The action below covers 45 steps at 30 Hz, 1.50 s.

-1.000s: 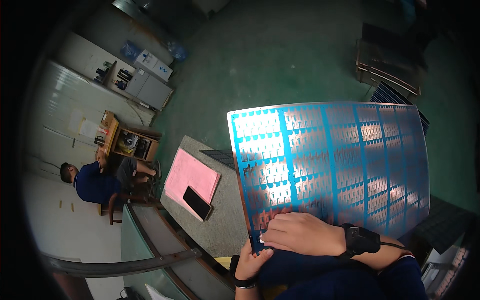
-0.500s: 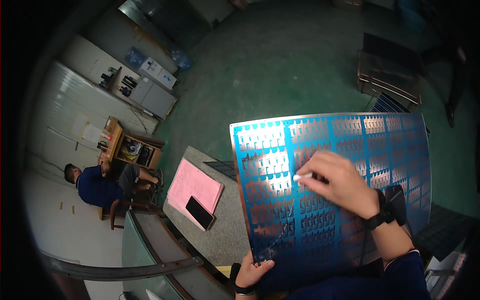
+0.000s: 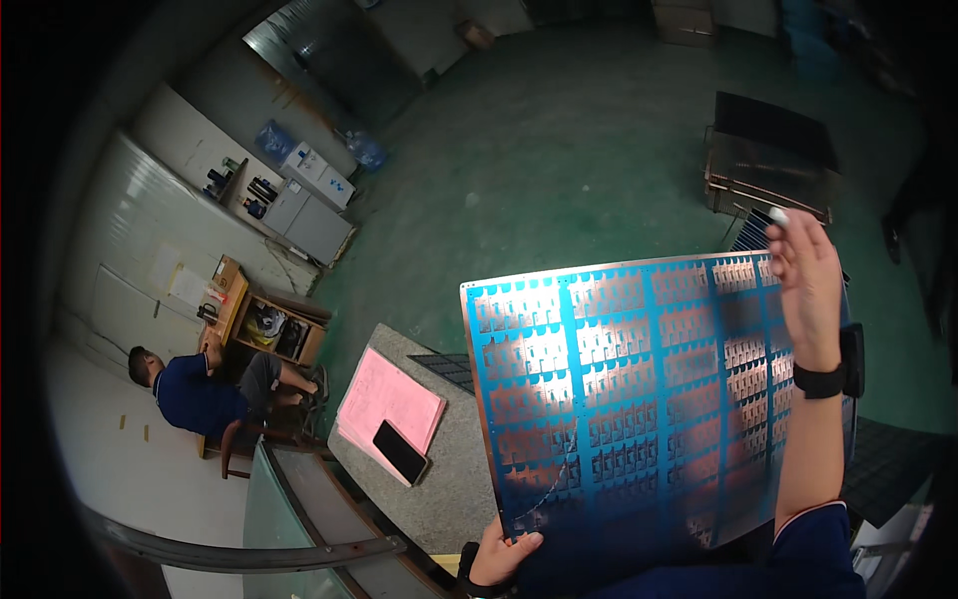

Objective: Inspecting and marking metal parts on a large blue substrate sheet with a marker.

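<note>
A pale line on the shiny blue sheet, right of the grey counter, suggests we are marking it. More marking would need the white bit down on it. Our right grip pinches that bit, arm stretched far; our left grip pinches the sheet's near left corner.

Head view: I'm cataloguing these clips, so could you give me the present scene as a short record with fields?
Left hand: the left hand grips the near left corner, thumb on top
Right hand: the right hand holds a small white chalk-like piece at the far right
Panel: large rectangular blue-and-copper patterned panel
Mark: thin pale curved line, lower left of panel
Left of panel: grey speckled tabletop with pink paper sheets; black-screened phone partly over them
Background: seated person in dark blue shirt
</note>
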Motion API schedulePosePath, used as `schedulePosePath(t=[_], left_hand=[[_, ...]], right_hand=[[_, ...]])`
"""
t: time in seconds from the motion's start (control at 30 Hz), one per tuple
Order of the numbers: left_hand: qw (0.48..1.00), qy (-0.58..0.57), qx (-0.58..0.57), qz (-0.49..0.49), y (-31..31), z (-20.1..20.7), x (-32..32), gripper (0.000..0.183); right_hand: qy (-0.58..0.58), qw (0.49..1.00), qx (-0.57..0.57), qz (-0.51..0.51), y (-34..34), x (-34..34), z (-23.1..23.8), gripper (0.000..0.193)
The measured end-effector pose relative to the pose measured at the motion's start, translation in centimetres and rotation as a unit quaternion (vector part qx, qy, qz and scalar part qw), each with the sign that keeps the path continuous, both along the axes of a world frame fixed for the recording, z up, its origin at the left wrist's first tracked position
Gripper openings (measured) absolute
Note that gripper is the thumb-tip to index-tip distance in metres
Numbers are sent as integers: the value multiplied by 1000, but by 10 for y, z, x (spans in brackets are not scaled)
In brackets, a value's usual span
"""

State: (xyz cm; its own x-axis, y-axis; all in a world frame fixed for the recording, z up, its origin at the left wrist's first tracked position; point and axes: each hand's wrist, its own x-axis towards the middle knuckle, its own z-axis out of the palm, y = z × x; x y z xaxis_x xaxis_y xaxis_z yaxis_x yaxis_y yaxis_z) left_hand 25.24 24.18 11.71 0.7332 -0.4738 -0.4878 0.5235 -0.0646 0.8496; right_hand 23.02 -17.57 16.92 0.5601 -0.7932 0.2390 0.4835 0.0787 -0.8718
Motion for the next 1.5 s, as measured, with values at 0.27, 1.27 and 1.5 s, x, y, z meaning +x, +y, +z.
schedulePosePath(t=[0.27, 1.27, 1.5], left_hand=[[998, -65, 6, 22, -2, 5, -3, 53], [973, -169, -151, -50, -10, 11, 23, 55], [941, -221, -221, -132, -33, 65, 11, 50]], right_hand=[[-73, 972, 224, 14, -106, -145, -114, 23], [182, 975, -53, -114, -180, -263, -102, 27], [219, 960, -90, -149, -186, -289, -64, 21]])
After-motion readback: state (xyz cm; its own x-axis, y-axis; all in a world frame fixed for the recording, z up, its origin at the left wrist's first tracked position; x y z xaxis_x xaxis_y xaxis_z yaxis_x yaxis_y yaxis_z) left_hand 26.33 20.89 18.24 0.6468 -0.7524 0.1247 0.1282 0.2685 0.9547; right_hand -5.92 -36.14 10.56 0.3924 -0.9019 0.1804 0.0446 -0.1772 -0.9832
